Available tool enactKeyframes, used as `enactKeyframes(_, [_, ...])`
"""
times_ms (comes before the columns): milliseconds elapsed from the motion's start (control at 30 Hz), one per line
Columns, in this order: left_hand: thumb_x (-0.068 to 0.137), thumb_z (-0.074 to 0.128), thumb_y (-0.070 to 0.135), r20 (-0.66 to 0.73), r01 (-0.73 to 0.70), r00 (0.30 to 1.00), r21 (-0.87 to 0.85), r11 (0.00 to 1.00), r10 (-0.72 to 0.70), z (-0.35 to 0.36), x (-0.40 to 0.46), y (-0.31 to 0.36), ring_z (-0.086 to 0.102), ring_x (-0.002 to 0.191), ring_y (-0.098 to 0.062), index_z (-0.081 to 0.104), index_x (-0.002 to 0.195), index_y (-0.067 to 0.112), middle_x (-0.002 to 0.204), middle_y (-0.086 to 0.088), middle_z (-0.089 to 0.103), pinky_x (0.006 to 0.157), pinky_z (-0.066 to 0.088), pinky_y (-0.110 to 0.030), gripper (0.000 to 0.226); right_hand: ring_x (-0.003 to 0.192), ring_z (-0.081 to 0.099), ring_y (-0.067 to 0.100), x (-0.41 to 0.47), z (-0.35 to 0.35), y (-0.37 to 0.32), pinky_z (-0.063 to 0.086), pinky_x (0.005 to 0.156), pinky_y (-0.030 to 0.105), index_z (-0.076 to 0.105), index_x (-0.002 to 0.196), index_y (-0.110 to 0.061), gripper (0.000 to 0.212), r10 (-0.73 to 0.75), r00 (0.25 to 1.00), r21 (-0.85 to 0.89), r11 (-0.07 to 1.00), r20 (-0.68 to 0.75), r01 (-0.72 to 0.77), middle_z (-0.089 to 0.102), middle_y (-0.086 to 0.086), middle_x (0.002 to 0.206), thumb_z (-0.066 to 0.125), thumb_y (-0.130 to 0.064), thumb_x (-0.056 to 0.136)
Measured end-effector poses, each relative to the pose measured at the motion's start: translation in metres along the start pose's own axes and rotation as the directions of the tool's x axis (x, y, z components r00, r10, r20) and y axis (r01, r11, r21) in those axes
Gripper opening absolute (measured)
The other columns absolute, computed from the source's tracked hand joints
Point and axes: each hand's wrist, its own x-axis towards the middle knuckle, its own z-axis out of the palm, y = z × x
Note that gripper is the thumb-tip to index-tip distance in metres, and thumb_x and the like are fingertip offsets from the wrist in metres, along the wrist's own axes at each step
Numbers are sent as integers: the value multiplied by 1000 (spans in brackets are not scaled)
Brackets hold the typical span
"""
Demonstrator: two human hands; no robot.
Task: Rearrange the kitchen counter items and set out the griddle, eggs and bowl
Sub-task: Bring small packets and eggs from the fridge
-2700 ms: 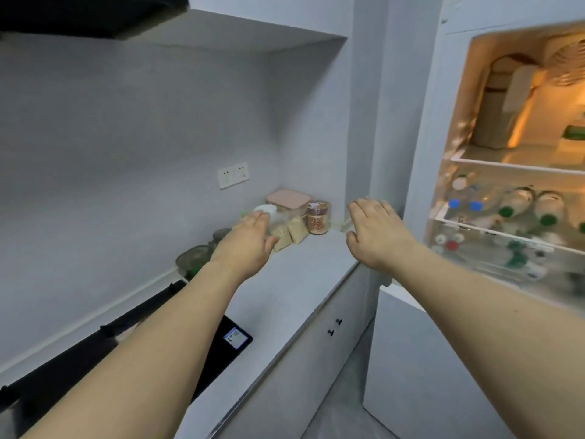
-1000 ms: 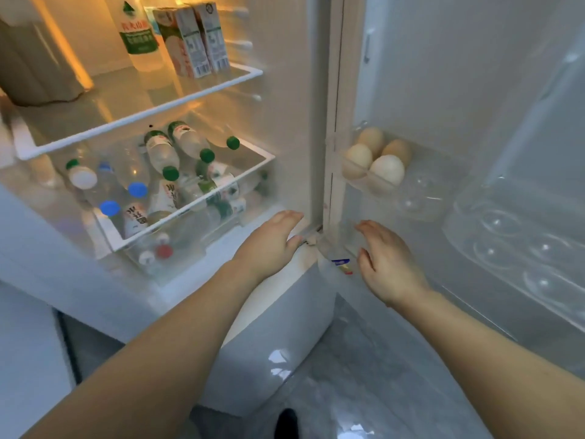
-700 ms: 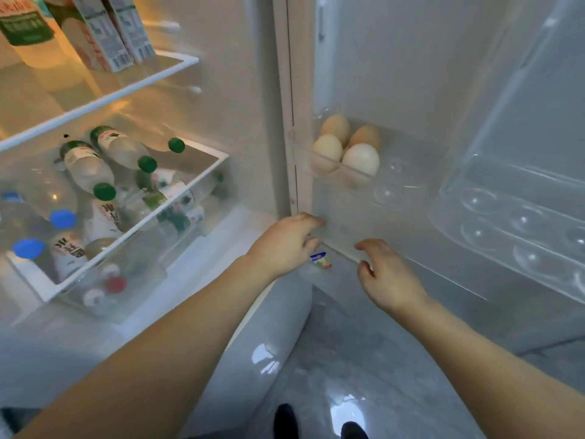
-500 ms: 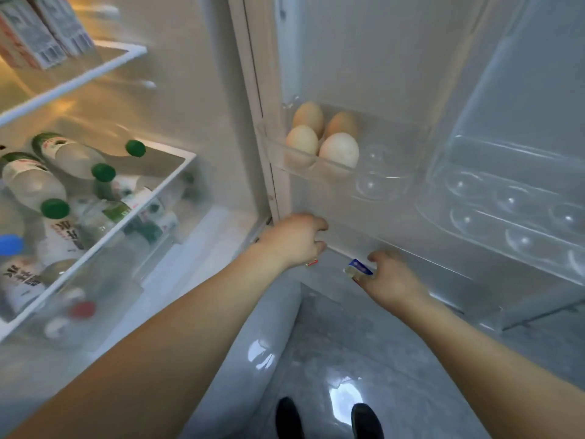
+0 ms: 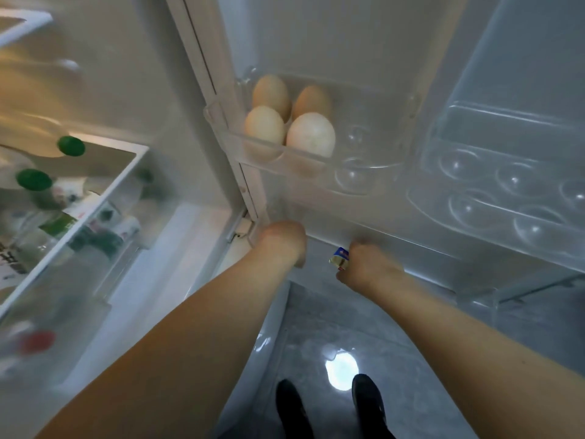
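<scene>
Several eggs (image 5: 310, 134), pale and brown, sit in a clear egg tray (image 5: 367, 172) on the open fridge door. My left hand (image 5: 281, 242) is just below that tray, at the edge of the lower door shelf; its fingers are hidden behind the frosted plastic. My right hand (image 5: 367, 267) is beside it, to the right, closed on a small blue and gold packet (image 5: 339, 257). Neither hand touches the eggs. No griddle or bowl is in view.
A second clear egg tray (image 5: 506, 191) with bare cups sits further right on the door. Bottles with green caps (image 5: 34, 179) lie on the fridge shelf at left. Below are the grey tiled floor and my black shoes (image 5: 367, 397).
My view swung from the counter to the open fridge door and moved closer to the eggs. My right hand closed on the small packet at the lower door shelf; my left hand reached in beside it.
</scene>
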Motion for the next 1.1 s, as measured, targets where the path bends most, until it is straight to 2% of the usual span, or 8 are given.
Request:
enactKeyframes(100, [86,70,22,-12,12,1000,-10,1000,-12,6,7,-3,56,79,-24,58,90,11,75,-3,52,67,45,-33,17,104,61,28,3,1,-3,40,71,27,59,114,-13,29,-24,1000,-26,999,5,24,60,8,115,60,-25,87])
enactKeyframes(300, [90,62,17,-33,28,999,-21,999,-29,12,15,-4,49,62,-18,47,69,12,70,-3,48,63,43,-32,26,103,61,27,12,4,-5,40,70,27,59,115,-12,29,-71,997,-106,992,-2,70,60,8,116,59,-23,89])
enactKeyframes(500, [91,59,18,-55,20,998,-83,996,-24,8,13,-5,52,77,-22,54,93,10,77,-3,48,67,44,-32,10,95,61,27,11,0,-5,40,67,25,61,103,-12,16,-110,994,-71,991,28,112,60,8,105,56,-21,91])
enactKeyframes(633, [87,61,24,-155,-44,988,-156,987,20,-8,-11,-12,53,84,-23,57,103,11,96,-7,57,69,44,-31,21,54,42,19,8,-11,1,27,47,25,40,63,-14,30,-126,992,229,966,21,118,45,4,63,62,-23,82])
enactKeyframes(733, [84,61,27,-320,-109,947,-227,968,32,-20,-40,-26,56,94,-27,58,112,15,105,-7,55,73,45,-30,30,47,36,16,5,-22,1,23,44,26,37,60,-15,32,-194,980,376,905,-47,197,38,1,55,64,-17,77])
enactKeyframes(900, [87,60,31,-555,9,809,-318,948,-194,-5,-96,-52,55,103,-32,57,123,15,112,-11,53,81,46,-34,40,70,50,22,-13,-30,-15,29,52,28,54,87,-13,10,-321,902,414,808,-289,420,54,1,78,61,-18,81])
enactKeyframes(1000, [89,57,33,-549,150,734,-443,884,-399,30,-132,-60,50,108,-29,55,125,17,115,-7,51,86,47,-40,39,75,50,28,-24,-18,-37,31,62,28,51,82,-16,9,-489,773,312,721,-404,619,54,7,82,59,-20,81])
enactKeyframes(1100, [91,57,31,-500,279,656,-535,797,-565,76,-176,-63,48,110,-28,54,127,17,118,-6,50,85,47,-38,39,89,54,29,-53,-4,-61,42,75,34,57,93,-12,14,-654,662,229,626,-365,745,57,10,95,59,-15,81])
